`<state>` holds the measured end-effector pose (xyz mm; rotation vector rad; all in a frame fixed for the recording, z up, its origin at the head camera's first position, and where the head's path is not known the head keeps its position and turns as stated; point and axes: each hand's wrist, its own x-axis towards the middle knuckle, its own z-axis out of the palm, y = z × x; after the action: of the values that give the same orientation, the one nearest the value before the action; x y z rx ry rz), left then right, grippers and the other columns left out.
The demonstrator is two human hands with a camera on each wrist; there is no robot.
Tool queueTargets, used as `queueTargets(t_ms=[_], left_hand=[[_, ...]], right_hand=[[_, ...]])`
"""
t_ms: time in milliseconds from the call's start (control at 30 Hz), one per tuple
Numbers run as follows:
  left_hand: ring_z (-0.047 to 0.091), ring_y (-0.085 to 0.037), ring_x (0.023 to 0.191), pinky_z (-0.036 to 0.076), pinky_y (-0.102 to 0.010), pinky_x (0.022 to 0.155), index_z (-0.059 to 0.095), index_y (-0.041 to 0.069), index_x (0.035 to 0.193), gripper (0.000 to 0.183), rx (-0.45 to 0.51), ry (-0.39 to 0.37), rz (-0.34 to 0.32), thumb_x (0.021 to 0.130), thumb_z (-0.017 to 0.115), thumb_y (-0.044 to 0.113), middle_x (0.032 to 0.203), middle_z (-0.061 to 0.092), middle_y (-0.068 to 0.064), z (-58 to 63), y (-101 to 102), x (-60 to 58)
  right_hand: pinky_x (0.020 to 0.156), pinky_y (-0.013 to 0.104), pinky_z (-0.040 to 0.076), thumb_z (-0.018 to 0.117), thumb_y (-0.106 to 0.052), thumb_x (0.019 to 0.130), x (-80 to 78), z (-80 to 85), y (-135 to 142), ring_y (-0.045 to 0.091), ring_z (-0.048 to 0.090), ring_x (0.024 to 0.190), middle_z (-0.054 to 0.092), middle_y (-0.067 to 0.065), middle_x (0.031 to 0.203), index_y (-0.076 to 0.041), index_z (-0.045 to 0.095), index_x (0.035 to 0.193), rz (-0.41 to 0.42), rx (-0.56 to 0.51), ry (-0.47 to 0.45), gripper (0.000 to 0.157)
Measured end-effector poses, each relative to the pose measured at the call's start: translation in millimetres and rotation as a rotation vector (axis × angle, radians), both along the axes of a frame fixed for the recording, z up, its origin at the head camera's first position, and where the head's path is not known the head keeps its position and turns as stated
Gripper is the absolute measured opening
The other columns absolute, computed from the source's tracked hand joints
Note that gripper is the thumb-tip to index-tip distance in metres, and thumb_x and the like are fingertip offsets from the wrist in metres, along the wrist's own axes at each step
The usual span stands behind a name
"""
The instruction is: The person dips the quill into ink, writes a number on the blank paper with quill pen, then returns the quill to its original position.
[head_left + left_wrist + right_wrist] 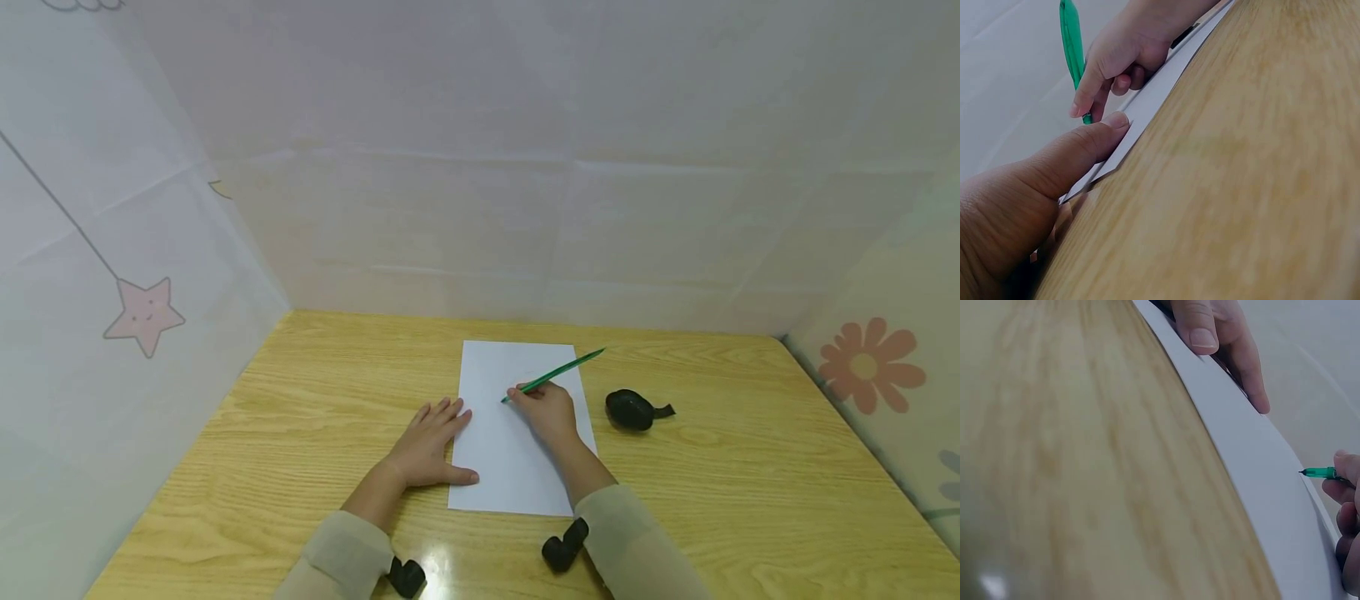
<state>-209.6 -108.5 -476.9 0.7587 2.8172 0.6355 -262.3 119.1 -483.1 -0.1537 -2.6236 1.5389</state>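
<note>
A sheet of white paper (510,467) lies on the wooden table, with faint marks in its upper part. My right hand (550,414) pinches a green pen (562,369) near its tip, over the middle of the sheet. The pen slants up to the right, and its dark point is right at the paper in the right wrist view. Fingers spread, my left hand (426,446) lies flat across the sheet's left edge. Its thumb (1100,134) rests on the paper in the left wrist view.
A black rounded object (630,410) with a short flat tail sits on the table (750,500) right of the paper. Pale cloth walls (525,208) with a star and flower print enclose the back and sides. Black devices (562,546) are strapped at both sleeves.
</note>
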Motion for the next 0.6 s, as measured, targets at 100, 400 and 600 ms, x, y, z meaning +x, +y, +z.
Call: queueTargets(t_ms=[100,400,600], left_hand=[[0.016,-0.032,0.153,0.008,-0.053,0.125,0.036,0.009,0.152,0.097,-0.007,-0.002,0.002,0.078,0.071,0.061,0.163,0.024,-0.011,-0.7,0.1,-0.3],[0.017,-0.032,0.152,0.009,-0.053,0.124,0.036,0.009,0.152,0.098,-0.004,-0.003,0.005,0.077,0.071,0.062,0.163,0.025,-0.010,-2.4,0.4,-0.9],[0.017,-0.032,0.152,0.009,-0.053,0.124,0.036,0.009,0.152,0.098,-0.005,-0.002,0.004,0.077,0.071,0.062,0.163,0.025,-0.011,-1.7,0.7,-1.0]], right_hand=[[0.072,0.031,0.057,0.077,-0.035,0.083,0.6,-0.1,0.3,0.023,0.071,0.087,0.076,0.012,0.093,-0.005,0.076,0.094,0.001,0.004,-0.020,0.032],[0.071,0.028,0.057,0.077,-0.032,0.084,4.4,2.5,-1.7,0.022,0.071,0.088,0.076,0.014,0.095,-0.004,0.075,0.094,0.014,-0.017,-0.030,0.030],[0.074,0.031,0.058,0.077,-0.032,0.084,6.0,2.8,-0.6,0.023,0.072,0.090,0.076,0.014,0.096,-0.004,0.075,0.095,0.023,-0.022,-0.027,0.030]])
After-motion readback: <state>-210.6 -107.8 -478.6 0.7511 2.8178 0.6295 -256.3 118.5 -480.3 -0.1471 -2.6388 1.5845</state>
